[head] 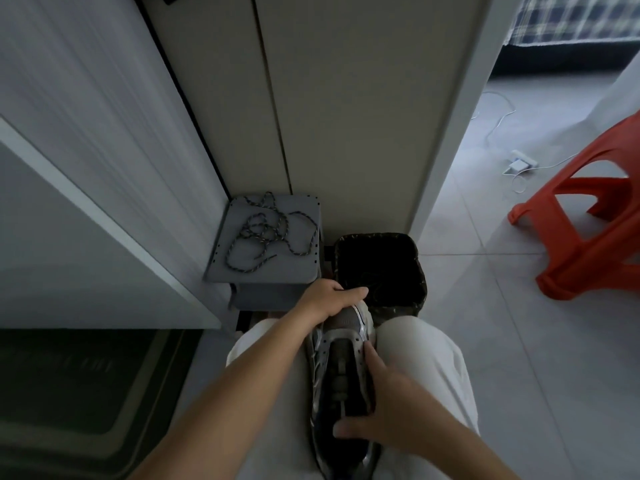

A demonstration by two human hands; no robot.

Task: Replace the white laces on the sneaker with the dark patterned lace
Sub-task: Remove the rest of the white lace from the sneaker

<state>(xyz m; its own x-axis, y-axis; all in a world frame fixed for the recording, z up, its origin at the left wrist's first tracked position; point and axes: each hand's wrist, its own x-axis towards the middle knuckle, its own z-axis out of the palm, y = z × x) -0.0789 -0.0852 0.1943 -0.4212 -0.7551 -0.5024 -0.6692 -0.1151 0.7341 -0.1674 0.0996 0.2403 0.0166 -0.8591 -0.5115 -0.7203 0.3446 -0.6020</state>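
The grey-and-silver mesh sneaker (pixel 343 327) lay lengthwise on the person's lap, wedged between the thighs in pale cream trousers (pixel 426 358) with its toe pointing away. That likely kept it from rolling while both hands worked. The left hand (pixel 327 301) was curled over the toe cap, grasping it and pinning the front down. The right hand (pixel 384 410) held the rear of the shoe, thumb across the opening near the heel. Its index finger (pixel 370 353) was stretched along the right row of eyelets, perhaps to feel out or spread the throat.

No white lace showed in the eyelets, though the light was dim and the dark tongue hid detail. I judged the old laces already out and the threading not yet begun.

The dark blue-and-tan speckled cord lace (pixel 266 233) lay in loose tangled loops on the flat top of a small grey folding stool (pixel 301 268), ahead and to the left. It was apart from the shoe but looked within reach of the left hand.

A black-lined square waste bin (pixel 420 271) stood just beside the stool. An orange plastic stool (pixel 588 237) sat well off to the right on the tiled floor.
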